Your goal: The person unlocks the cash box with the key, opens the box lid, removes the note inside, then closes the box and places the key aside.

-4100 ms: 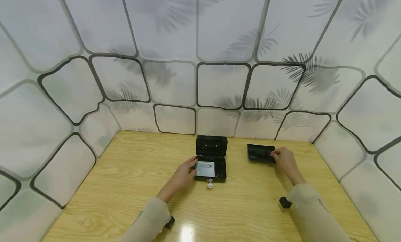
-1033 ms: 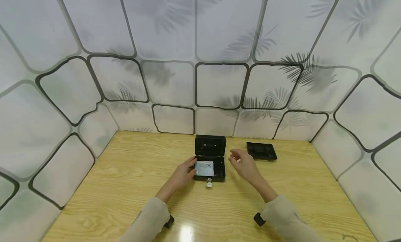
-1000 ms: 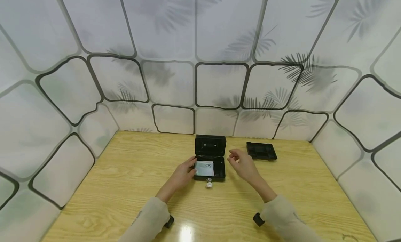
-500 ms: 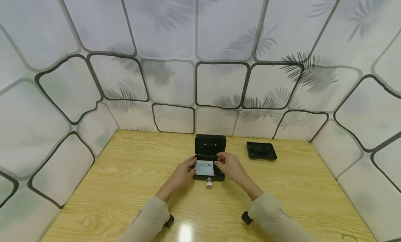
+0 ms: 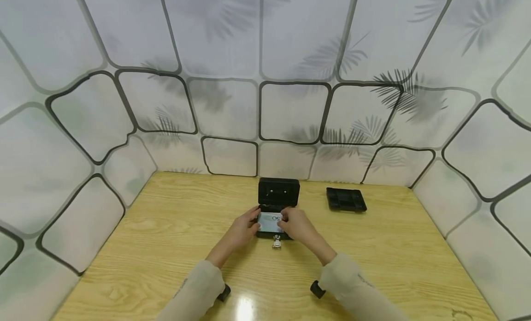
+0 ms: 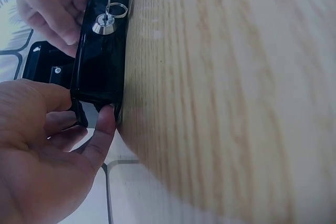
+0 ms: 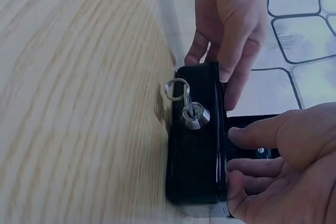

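A black cash box point(image 5: 279, 236) stands with its lid point(image 5: 279, 191) raised. Banknotes point(image 5: 268, 222) marked 50 lie in its left part. My left hand point(image 5: 240, 230) grips the box's left end, thumb low on the corner in the left wrist view and fingers along the rim. My right hand point(image 5: 299, 225) reaches over the box's right wall, thumb and fingertips at the notes' right edge. From the right wrist view, its bent fingers are inside the box and the notes are hidden; I cannot tell whether they pinch them. A key with a ring point(image 7: 187, 98) sits in the front lock point(image 7: 196, 116).
To the right of the box, a black compartment tray point(image 5: 346, 200) rests on the wooden table point(image 5: 174, 215). A pale patterned cloth wall point(image 5: 286, 113) rises directly behind the table and along both sides.
My right hand has left the tray, which now lies flat, and moved left into the box, onto the notes' right edge. My left hand has stayed on the box's left end.
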Motion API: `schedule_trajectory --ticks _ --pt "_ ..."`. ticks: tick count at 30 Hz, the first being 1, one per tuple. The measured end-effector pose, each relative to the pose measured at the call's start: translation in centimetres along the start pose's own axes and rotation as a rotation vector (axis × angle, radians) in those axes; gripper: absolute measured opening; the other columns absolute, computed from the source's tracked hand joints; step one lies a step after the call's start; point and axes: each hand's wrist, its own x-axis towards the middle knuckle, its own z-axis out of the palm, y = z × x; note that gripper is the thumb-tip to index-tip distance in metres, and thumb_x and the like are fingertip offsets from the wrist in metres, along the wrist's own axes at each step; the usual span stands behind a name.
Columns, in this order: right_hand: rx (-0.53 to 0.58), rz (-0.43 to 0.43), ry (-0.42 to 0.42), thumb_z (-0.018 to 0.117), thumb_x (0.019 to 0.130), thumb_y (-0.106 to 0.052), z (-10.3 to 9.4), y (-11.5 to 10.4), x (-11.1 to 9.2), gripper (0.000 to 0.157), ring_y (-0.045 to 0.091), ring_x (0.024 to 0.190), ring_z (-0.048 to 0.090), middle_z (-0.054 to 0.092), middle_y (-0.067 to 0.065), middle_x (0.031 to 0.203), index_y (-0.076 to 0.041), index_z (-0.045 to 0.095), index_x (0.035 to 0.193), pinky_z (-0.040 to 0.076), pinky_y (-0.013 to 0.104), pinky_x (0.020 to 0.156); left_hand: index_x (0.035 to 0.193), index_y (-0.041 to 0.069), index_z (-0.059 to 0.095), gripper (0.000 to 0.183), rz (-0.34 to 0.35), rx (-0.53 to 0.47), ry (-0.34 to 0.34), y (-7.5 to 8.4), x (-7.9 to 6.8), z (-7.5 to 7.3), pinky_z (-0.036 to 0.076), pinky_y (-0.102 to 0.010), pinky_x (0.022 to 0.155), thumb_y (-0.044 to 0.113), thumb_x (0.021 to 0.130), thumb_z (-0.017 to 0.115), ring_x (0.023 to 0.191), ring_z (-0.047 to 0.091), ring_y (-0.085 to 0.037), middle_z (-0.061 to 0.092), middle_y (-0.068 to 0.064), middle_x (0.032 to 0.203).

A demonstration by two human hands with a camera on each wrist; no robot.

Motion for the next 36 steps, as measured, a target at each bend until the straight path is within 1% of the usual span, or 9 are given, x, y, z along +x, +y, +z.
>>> schedule_trajectory --ticks 2,5,7,11,17,25,32,36 --pt "-0.012 0.004 -0.004 0.072 0.091 0.0 0.14 -0.11 0.0 0.029 0.01 0.053 0.039 0.042 -0.004 0.06 -0.007 0.052 0.071 0.03 0.025 0.051 0.154 -0.009 0.039 0.052 -0.001 -0.007 -0.003 0.01 -0.01 -0.01 0.054 -0.047 0.1 -0.001 0.105 0.054 0.133 0.053 -0.043 0.03 -0.024 0.164" --pt "-0.024 0.023 -0.014 0.071 0.09 0.0 0.25 -0.34 0.03 0.039 0.009 0.05 0.03 0.031 -0.005 0.058 -0.01 0.042 0.066 0.024 0.025 0.05 0.154 -0.009 0.039 0.052 -0.001 -0.011 -0.005 0.04 -0.01 -0.02 0.053 -0.047 0.1 -0.001 0.105 0.054 0.133 0.053 -0.043 0.03 -0.024 0.164" --pt "-0.028 0.043 -0.026 0.07 0.09 0.001 0.3 -0.46 0.06 0.042 0.009 0.049 0.027 0.027 -0.006 0.057 -0.011 0.037 0.065 0.022 0.025 0.049 0.154 -0.009 0.039 0.052 -0.001 -0.011 -0.004 0.07 -0.02 -0.03 0.053 -0.047 0.1 -0.001 0.105 0.054 0.133 0.053 -0.043 0.03 -0.024 0.164" --pt "-0.036 0.07 -0.052 0.07 0.089 0.001 0.34 -0.67 0.11 0.045 0.008 0.047 0.026 0.026 -0.006 0.055 -0.013 0.036 0.064 0.021 0.025 0.047 0.154 -0.009 0.04 0.052 0.0 -0.005 -0.001 0.14 0.03 0.0 0.053 -0.047 0.1 -0.001 0.105 0.054 0.133 0.053 -0.043 0.03 -0.024 0.164" --pt "-0.035 0.078 -0.073 0.072 0.089 0.001 0.47 -0.78 0.11 0.047 0.008 0.047 0.025 0.025 -0.007 0.054 -0.013 0.036 0.063 0.021 0.025 0.047 0.153 -0.009 0.041 0.051 -0.004 0.017 0.005 0.2 -0.01 0.07 0.052 -0.048 0.102 -0.001 0.105 0.055 0.134 0.053 -0.042 0.032 -0.023 0.164" --pt "-0.018 0.081 -0.041 0.069 0.091 0.001 0.59 -0.72 -0.08 0.051 0.008 0.047 0.024 0.022 -0.007 0.055 -0.016 0.032 0.061 0.021 0.025 0.048 0.153 -0.009 0.041 0.051 0.004 0.021 0.013 0.1 -0.05 0.07 0.05 -0.049 0.104 0.0 0.105 0.055 0.134 0.052 -0.041 0.033 -0.022 0.163" --pt "-0.018 0.092 -0.029 0.069 0.091 0.001 0.59 -0.73 -0.28 0.048 0.009 0.045 0.028 0.029 -0.005 0.052 -0.014 0.036 0.06 0.024 0.025 0.045 0.152 -0.009 0.042 0.051 0.003 0.025 0.012 0.18 -0.08 0.11 0.05 -0.049 0.104 -0.001 0.104 0.056 0.133 0.053 -0.041 0.034 -0.022 0.163" --pt "-0.025 0.087 -0.024 0.07 0.091 0.001 0.65 -0.82 -0.23 0.048 0.009 0.045 0.028 0.028 -0.006 0.052 -0.014 0.036 0.059 0.024 0.025 0.046 0.153 -0.008 0.042 0.051 -0.002 0.031 0.015 0.29 -0.07 0.09 0.051 -0.049 0.103 0.0 0.104 0.056 0.133 0.054 -0.041 0.034 -0.022 0.163"
